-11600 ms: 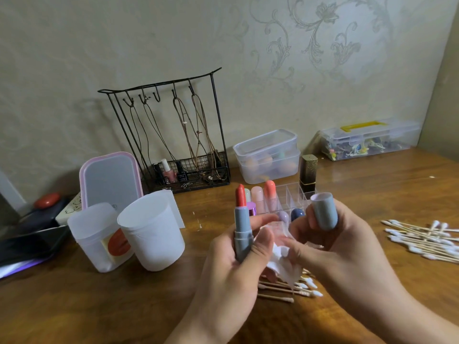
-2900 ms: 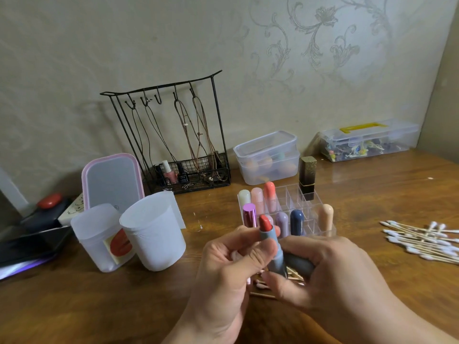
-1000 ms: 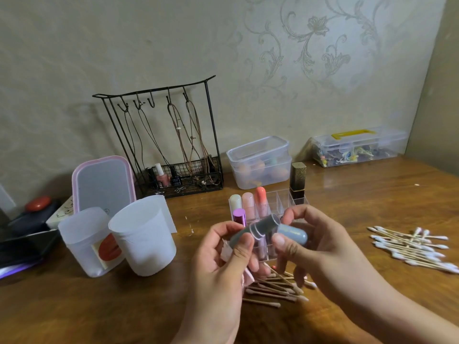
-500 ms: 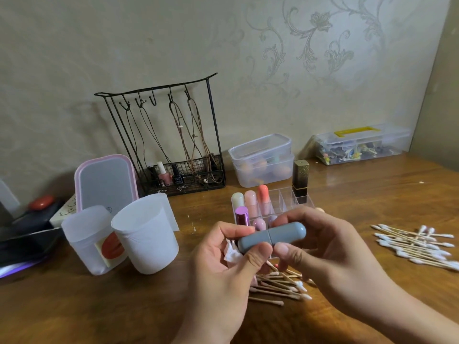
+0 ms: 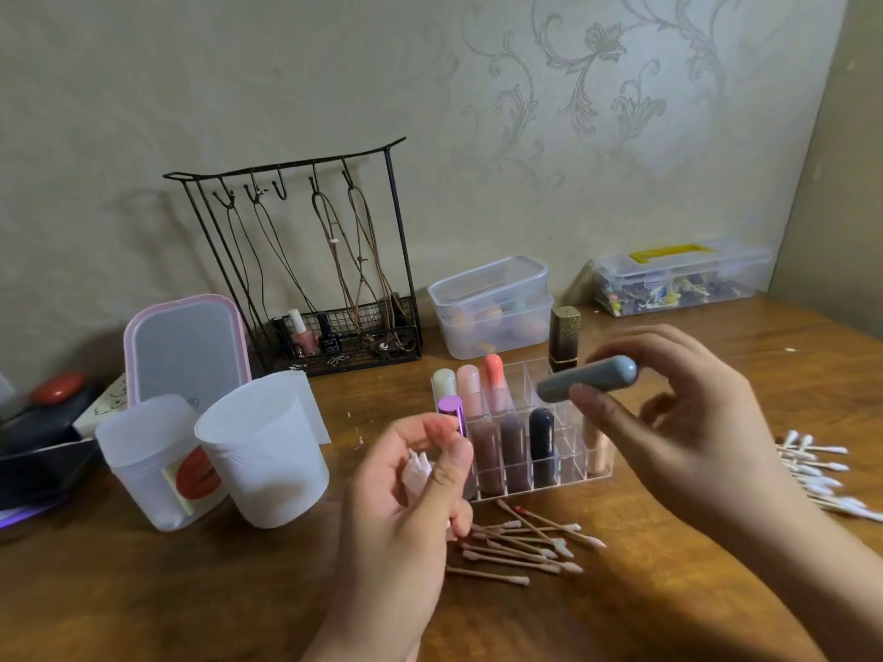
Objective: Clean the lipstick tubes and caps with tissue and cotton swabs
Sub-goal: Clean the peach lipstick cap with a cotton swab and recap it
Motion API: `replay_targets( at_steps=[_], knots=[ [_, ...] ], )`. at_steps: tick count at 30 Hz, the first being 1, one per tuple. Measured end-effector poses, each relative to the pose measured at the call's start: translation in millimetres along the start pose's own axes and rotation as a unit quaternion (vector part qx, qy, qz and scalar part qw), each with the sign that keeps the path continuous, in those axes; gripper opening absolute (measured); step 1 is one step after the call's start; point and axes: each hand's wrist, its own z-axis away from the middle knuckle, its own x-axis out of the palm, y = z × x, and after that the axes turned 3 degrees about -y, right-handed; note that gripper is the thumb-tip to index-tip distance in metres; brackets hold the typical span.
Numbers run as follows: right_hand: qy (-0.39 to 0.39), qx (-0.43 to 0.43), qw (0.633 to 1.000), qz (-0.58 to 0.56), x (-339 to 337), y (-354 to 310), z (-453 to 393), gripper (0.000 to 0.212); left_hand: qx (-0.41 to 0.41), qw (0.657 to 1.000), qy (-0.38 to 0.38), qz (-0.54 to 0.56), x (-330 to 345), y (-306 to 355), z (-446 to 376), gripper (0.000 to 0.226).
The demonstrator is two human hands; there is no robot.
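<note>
My right hand (image 5: 688,422) pinches a capped grey-blue lipstick (image 5: 587,378) between thumb and fingers, holding it nearly level above the clear lipstick organizer (image 5: 568,477). My left hand (image 5: 406,499) is lower and to the left, its fingers curled around a crumpled white tissue (image 5: 416,470). The organizer holds several lipsticks, among them a purple-capped one (image 5: 450,407), an orange one (image 5: 493,375) and a dark blue one (image 5: 542,439). Used cotton swabs (image 5: 521,542) lie in a loose heap in front of the organizer.
Clean cotton swabs (image 5: 817,475) lie at the right. Two white cups (image 5: 260,456) stand at the left with a pink-rimmed mirror (image 5: 186,346) behind. A black wire jewellery rack (image 5: 306,274), clear lidded boxes (image 5: 492,305) and a gold-black lipstick (image 5: 565,332) stand near the wall.
The cap went back onto the grey-blue lipstick. My left hand has let go of it, and my right hand has carried it up and to the right over the organizer.
</note>
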Motion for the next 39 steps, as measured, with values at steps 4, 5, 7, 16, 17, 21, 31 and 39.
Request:
replay_targets(
  at_steps=[4, 5, 7, 16, 17, 21, 31, 39],
  knots=[
    [-0.071, 0.018, 0.974, 0.216, 3, 14, -4, 0.031, 0.000, 1.000, -0.008, -0.001, -2, -1, 1, 0.014],
    [-0.086, 0.022, 0.970, 0.228, 4, 17, -4, 0.030, 0.000, 1.000, -0.014, -0.002, -2, -1, 1, 0.014],
    [-0.102, 0.018, 0.965, 0.241, 6, 19, -4, 0.030, 0.001, 1.000, -0.024, 0.000, -2, -3, 2, 0.013],
    [-0.178, 0.076, 0.943, 0.270, 6, 22, -7, 0.061, -0.009, 0.999, -0.044, -0.009, -3, -2, 2, 0.014],
    [-0.172, 0.081, 0.946, 0.264, 5, 22, -6, 0.053, -0.011, 0.999, -0.043, -0.009, -3, -2, 2, 0.014],
    [-0.110, 0.071, 0.976, 0.175, 2, 23, -8, 0.016, -0.017, 0.999, -0.044, -0.013, -3, -2, 2, 0.012],
    [-0.159, 0.139, 0.919, -0.333, 2, -28, 8, 0.024, -0.017, 0.981, -0.170, -0.091, -2, 1, 8, 0.038],
    [-0.173, 0.150, 0.877, -0.422, 12, -32, 17, 0.014, -0.023, 0.979, -0.179, -0.099, -1, 6, 7, 0.034]
  ],
)
